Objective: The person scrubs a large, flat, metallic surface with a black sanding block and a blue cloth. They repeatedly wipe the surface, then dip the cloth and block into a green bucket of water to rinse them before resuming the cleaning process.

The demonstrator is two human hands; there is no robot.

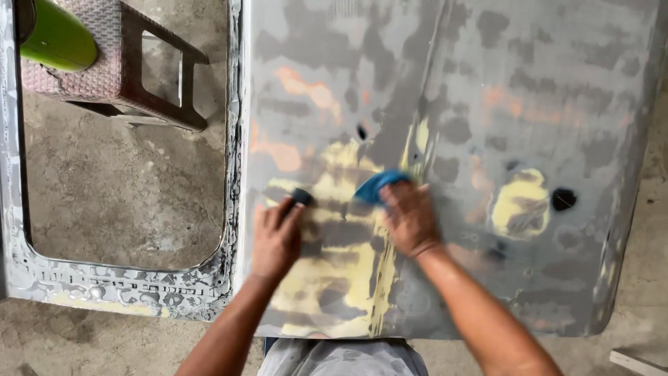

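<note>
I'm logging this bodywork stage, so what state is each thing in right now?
Car door panel: lying flat, bare grey, patchy yellow filler.
Window opening: no glass, floor visible through it.
Left hand: pressing a small dark block on the filler.
Right hand: pressing a blue cloth on the panel.
Stool: upright on the floor.

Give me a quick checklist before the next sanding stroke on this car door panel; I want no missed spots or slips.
1. Left hand grip on the dark sanding block: ok, block pressed to the panel.
2. Right hand on the blue cloth: ok, flat on the panel.
3. Yellow filler patch under both hands: ok, in reach.
4. Second filler patch: not ok, untouched and away from both hands.
5. Door panel support: cannot tell, underside hidden.
6. Stool beyond the window opening: ok, apart from the hands.
</note>
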